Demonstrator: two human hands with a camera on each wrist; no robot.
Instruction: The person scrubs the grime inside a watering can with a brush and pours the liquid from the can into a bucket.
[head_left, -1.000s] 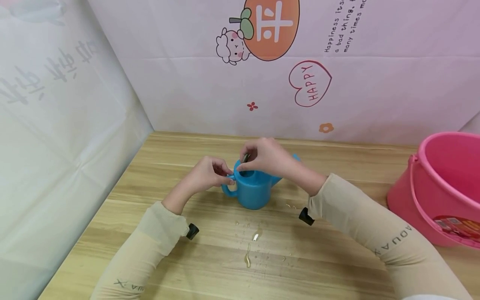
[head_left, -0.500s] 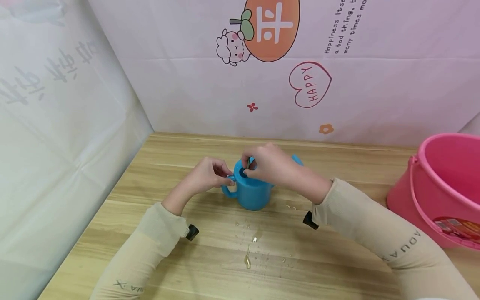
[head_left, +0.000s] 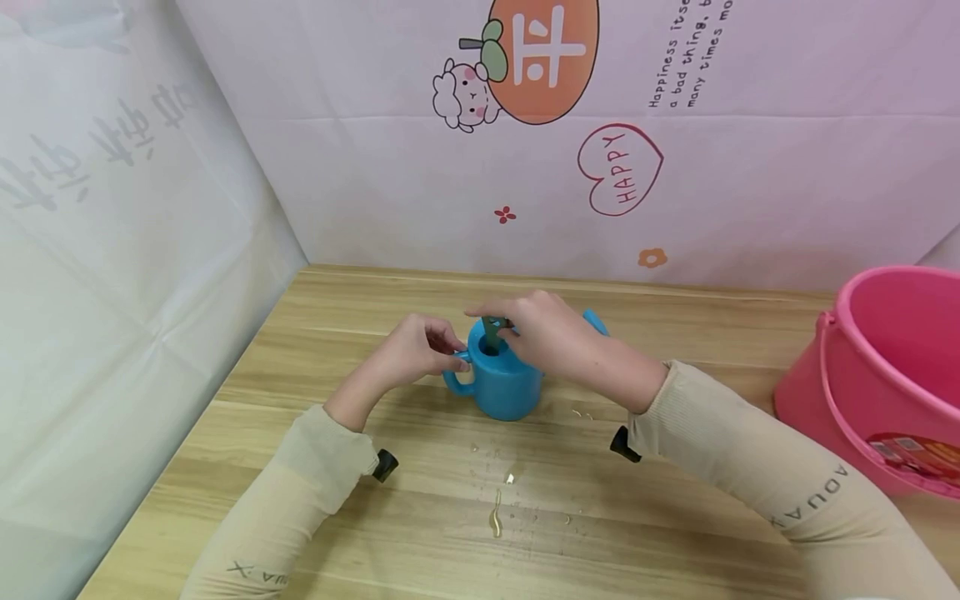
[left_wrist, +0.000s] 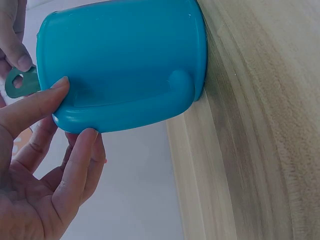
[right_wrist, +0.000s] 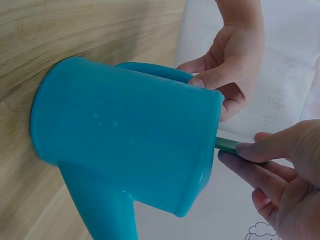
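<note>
A blue watering can [head_left: 510, 393] stands upright on the wooden table, its spout to the right. My left hand [head_left: 416, 352] pinches the top of its loop handle [left_wrist: 125, 115] between thumb and fingers. From the can's round top opening rises a flat dark green handle [head_left: 491, 332] with a hole in its end, also seen as a green tab [left_wrist: 24, 86] in the left wrist view. Thumb and finger of my right hand [right_wrist: 295, 175] pinch this green strip [right_wrist: 226, 144]. Its lower part is hidden inside the can, so its kind cannot be told.
A pink bucket [head_left: 817, 392] with a hanging bail stands at the table's right. Water droplets and a small streak [head_left: 496, 512] lie on the tabletop [head_left: 420, 533] before the can. A printed white sheet [head_left: 405, 192] hangs behind; another covers the left side.
My right hand has shifted slightly down and right, and its index finger has straightened. The green handle now stands more visibly in the opening. My left hand has stayed on the can's handle.
</note>
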